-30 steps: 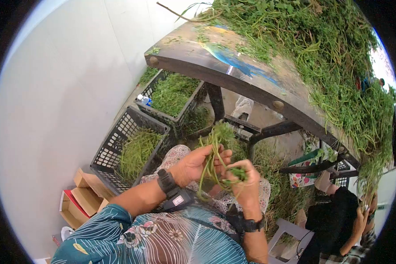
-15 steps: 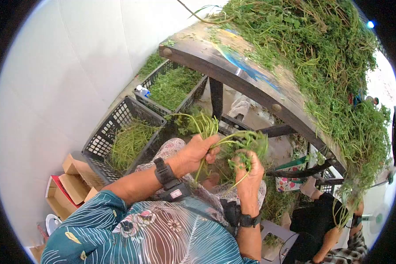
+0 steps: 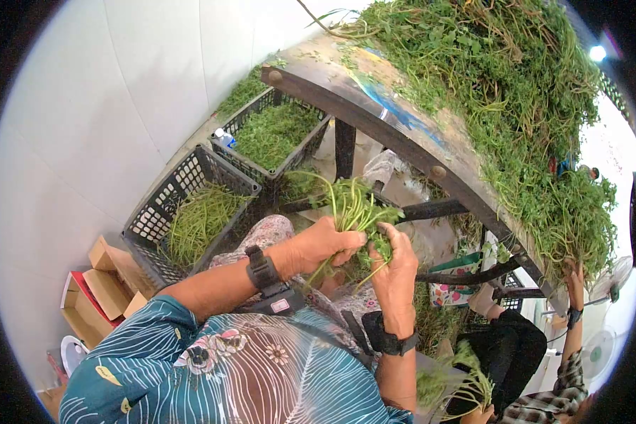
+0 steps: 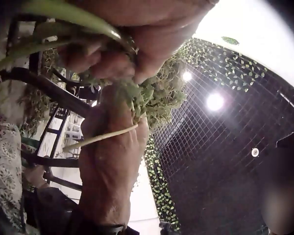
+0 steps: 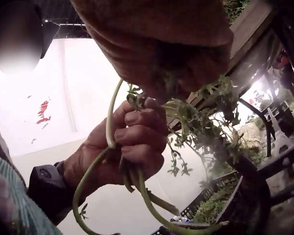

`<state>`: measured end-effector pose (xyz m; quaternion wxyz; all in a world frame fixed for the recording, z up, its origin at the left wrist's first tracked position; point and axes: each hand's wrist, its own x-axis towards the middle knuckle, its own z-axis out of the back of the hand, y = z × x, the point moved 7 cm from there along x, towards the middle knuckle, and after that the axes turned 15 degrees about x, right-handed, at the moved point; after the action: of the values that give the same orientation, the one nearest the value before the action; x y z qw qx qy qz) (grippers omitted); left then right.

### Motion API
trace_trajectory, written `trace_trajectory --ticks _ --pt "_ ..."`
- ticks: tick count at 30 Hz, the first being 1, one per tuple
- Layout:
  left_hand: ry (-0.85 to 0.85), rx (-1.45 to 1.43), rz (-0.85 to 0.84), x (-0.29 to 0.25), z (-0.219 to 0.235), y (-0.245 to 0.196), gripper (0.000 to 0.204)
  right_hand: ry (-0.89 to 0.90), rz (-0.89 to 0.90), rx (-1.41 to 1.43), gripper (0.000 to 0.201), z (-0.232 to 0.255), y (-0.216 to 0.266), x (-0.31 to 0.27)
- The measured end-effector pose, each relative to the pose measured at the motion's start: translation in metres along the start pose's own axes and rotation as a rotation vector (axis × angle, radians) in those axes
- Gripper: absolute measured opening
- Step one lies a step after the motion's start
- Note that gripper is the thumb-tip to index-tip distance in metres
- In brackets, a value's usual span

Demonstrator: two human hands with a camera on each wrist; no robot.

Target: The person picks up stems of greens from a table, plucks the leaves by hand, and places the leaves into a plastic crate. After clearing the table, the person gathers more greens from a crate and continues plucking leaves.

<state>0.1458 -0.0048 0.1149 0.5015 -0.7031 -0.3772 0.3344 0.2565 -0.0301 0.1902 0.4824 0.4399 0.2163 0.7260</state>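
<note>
My left hand [image 3: 325, 246] grips a bunch of long-stemmed leafy greens [image 3: 355, 206] above my lap. In the right wrist view its fingers [image 4: 108, 63] curl round several stems [image 5: 154, 200] whose ends hang below the fist. Close beside it, my right hand [image 3: 396, 275] holds leafy sprigs [image 3: 381, 247] between thumb and fingers. One pale stem [image 4: 100, 138] sticks out across the right hand in the left wrist view. The two hands nearly meet at the leaves.
A large heap of greens [image 3: 537, 134] covers the table [image 3: 318, 88] ahead. Two black crates [image 3: 155, 219] of greens stand at the left, near cardboard boxes [image 3: 106, 290]. At the right another person's hand [image 3: 574, 279] reaches the heap; their other hand holds stems [image 3: 473, 385].
My left hand has closed round the stems, now gathered into a tighter bunch. The right hand has come back close to the left. The other person's hands have moved apart.
</note>
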Motion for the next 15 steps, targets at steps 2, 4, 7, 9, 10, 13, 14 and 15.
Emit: trace_trajectory --ticks 2,4,7,9,10,13,14,15 --pt "-0.010 0.028 0.038 -0.002 -0.001 0.002 0.013 0.042 0.023 0.015 0.032 -0.002 -0.002 -0.003" --pt "-0.033 0.050 0.059 -0.003 -0.001 -0.002 0.013 0.101 0.018 -0.019 0.032 -0.003 -0.002 -0.006" --pt "-0.083 0.048 0.084 -0.001 0.001 0.003 0.013 0.102 -0.002 -0.009 0.029 -0.004 -0.015 -0.014" --pt "-0.098 0.035 0.100 0.002 0.001 0.008 0.013 0.095 -0.027 0.062 0.025 -0.007 -0.027 -0.020" --pt "-0.093 0.031 0.110 0.003 0.002 0.013 0.013 0.088 -0.040 0.098 0.023 -0.008 -0.030 -0.022" --pt "-0.039 0.062 0.135 0.006 -0.003 0.018 0.012 -0.019 -0.319 0.339 0.017 -0.007 -0.051 -0.024" --pt "-0.016 0.080 0.141 0.007 -0.006 0.019 0.012 -0.058 -0.333 0.411 0.017 -0.007 -0.057 -0.025" --pt "-0.016 0.079 0.140 0.008 -0.007 0.018 0.012 -0.097 -0.346 0.482 0.016 -0.009 -0.066 -0.026"
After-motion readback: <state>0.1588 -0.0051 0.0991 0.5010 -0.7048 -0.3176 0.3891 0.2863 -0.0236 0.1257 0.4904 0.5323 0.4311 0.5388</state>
